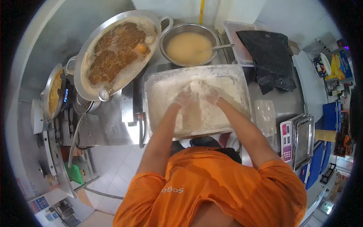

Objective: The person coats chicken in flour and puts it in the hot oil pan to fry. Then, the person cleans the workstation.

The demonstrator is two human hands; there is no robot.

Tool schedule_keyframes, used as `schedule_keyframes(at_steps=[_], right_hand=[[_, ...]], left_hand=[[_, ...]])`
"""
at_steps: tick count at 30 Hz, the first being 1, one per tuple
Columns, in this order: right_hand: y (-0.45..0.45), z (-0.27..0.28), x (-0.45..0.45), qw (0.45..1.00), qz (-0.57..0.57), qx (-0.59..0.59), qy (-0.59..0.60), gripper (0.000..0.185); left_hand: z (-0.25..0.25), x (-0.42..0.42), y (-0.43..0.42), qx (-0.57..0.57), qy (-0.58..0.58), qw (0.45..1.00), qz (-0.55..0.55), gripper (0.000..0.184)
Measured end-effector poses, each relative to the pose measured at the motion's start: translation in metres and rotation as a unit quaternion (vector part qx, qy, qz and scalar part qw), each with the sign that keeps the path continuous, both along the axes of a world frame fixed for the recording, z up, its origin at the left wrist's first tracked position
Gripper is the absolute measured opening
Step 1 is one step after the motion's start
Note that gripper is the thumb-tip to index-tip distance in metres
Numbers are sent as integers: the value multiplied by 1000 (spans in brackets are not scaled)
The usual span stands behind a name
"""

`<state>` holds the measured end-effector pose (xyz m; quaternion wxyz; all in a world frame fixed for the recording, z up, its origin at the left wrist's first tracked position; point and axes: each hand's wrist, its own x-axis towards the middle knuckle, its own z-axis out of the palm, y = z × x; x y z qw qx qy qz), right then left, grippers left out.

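Steel counter [106, 134]: hands [184, 97] in powdery tray [247, 92]; orange shirt [215, 172] reads "saga".

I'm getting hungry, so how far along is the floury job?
Looks done: the big pan holds frothy liquid, and the bowl has pale liquid. In hand: the left hand and right hand are working in the pale powder. Left to do: probably more handling, since the powder lies unevenly.

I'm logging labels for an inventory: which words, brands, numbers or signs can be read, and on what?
"sag", upside down, on the orange shirt; its last letter is unclear.
Too small or blurred to read: scale, yellow packet, blue sign at lower left.
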<state>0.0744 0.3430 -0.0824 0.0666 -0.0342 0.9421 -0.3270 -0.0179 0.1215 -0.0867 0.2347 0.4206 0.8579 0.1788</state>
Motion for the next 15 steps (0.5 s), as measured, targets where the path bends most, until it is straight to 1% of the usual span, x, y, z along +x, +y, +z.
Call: schedule_keyframes(at_steps=[2, 4, 6, 7, 8, 10, 13, 14, 15], right_hand=[[18, -12, 8, 992, 94, 50, -64, 62], [20, 12, 20, 965, 56, 91, -239, 61], [8, 36, 36, 970, 22, 138, -202, 55], [2, 49, 39, 970, 5, 162, -181, 52], [-5, 65, 40, 984, -6, 127, -126, 48], [-15, 88, 34, 998, -34, 61, -9, 40], [-16, 31, 17, 988, 7, 13, 152, 32], [-21, 43, 18, 990, 13, 56, 127, 30], [-29, 68, 17, 990, 20, 98, 104, 28]], left_hand=[[63, 9, -32, -36, -142, 989, 17, 67], [56, 25, -53, 4, -233, 968, 96, 68], [83, 37, -47, -92, -273, 953, 92, 71], [87, 42, -43, -122, -282, 948, 81, 72], [89, 46, -40, -151, -290, 943, 69, 73], [75, 43, -31, -174, -281, 944, 22, 73], [36, 43, -40, -96, -188, 975, -67, 71], [37, 45, -43, -122, -170, 974, -90, 67], [44, 44, -47, -149, -150, 971, -111, 63]])
